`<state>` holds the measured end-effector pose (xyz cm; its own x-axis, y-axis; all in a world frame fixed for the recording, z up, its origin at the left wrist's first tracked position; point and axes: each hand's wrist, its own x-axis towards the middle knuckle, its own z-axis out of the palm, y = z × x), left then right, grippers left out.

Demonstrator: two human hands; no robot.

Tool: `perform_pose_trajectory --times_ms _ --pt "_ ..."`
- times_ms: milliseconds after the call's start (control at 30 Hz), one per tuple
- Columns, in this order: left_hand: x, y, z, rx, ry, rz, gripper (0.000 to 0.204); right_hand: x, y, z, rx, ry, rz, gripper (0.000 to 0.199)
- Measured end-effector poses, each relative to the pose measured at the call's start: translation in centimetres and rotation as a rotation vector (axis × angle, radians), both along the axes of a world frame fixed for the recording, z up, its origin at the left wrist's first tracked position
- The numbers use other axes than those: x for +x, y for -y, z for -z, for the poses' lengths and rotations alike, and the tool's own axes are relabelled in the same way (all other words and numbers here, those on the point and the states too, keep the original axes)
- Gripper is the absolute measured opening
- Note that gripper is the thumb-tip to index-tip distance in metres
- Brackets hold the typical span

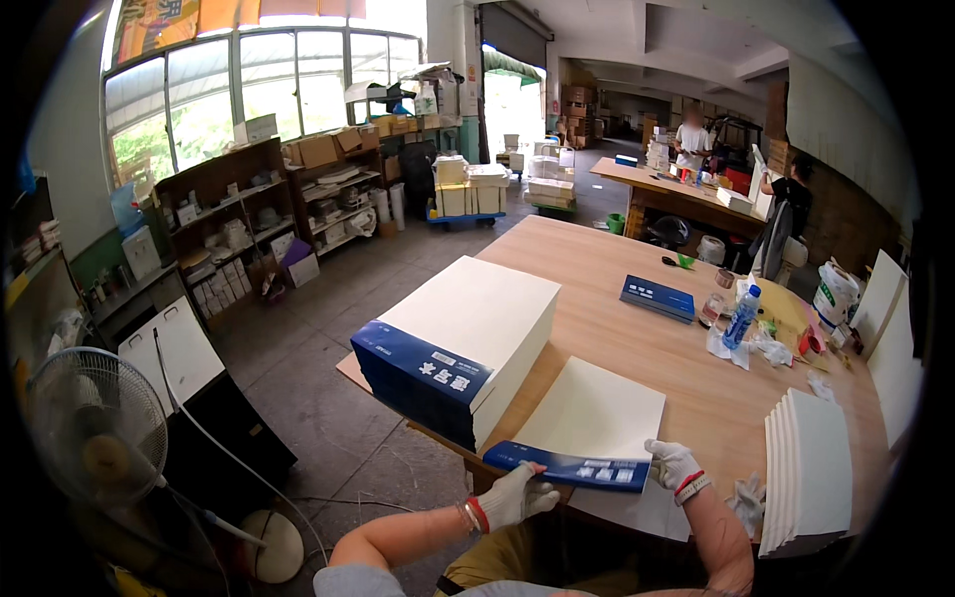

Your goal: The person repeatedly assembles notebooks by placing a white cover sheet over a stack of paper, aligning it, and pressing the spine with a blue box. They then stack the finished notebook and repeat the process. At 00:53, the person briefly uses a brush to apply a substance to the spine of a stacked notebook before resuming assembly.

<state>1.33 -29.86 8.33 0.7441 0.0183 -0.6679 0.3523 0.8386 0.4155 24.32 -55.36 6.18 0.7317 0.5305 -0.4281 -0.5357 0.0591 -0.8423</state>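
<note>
Near edge of the desk (567, 259): two gloved hands at work on a dark blue strip (582, 472) with white print. It lies crosswise over the near part of a cream sheet (597, 408), slightly bowed.

Left hand (517, 497), white knit glove, red cuff: thumb on top, fingers closed on the strip's near edge, toward its left end. Right hand (676, 470), same kind of glove: fingertips at the strip's right end; cannot tell from here whether they pinch it or only rest there.

Just left and farther: tall cream stack (477, 313), its near end wrapped in the same blue. Right, near: pile of white pads (811, 468), a pale crumpled bundle (746, 502) beside it. Farther along the desk: small stack of blue booklets (658, 298), then, to the right, a blue-capped bottle (741, 318).

Floor, near left: standing fan (99, 443). Far right, around a second desk (657, 180): one person in a white top (693, 142), another in dark clothing (793, 194).
</note>
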Motion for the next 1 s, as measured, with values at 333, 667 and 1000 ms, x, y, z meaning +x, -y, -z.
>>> perform_pose_trajectory --times_ms 333,667,1000 --pt "0.0 -0.8 -0.5 0.374 0.129 0.072 0.028 0.4 -1.3 -0.1 -0.036 0.306 -0.172 0.028" --pt "-2.4 -6.4 -9.4 1.089 0.603 0.106 0.036 -2.5 -5.6 -4.0 0.330 0.629 0.035 0.035" --pt "-0.5 -21.9 -9.8 1.654 -0.293 -0.891 0.084 -0.5 -29.3 -12.5 0.017 0.541 -0.179 0.031"
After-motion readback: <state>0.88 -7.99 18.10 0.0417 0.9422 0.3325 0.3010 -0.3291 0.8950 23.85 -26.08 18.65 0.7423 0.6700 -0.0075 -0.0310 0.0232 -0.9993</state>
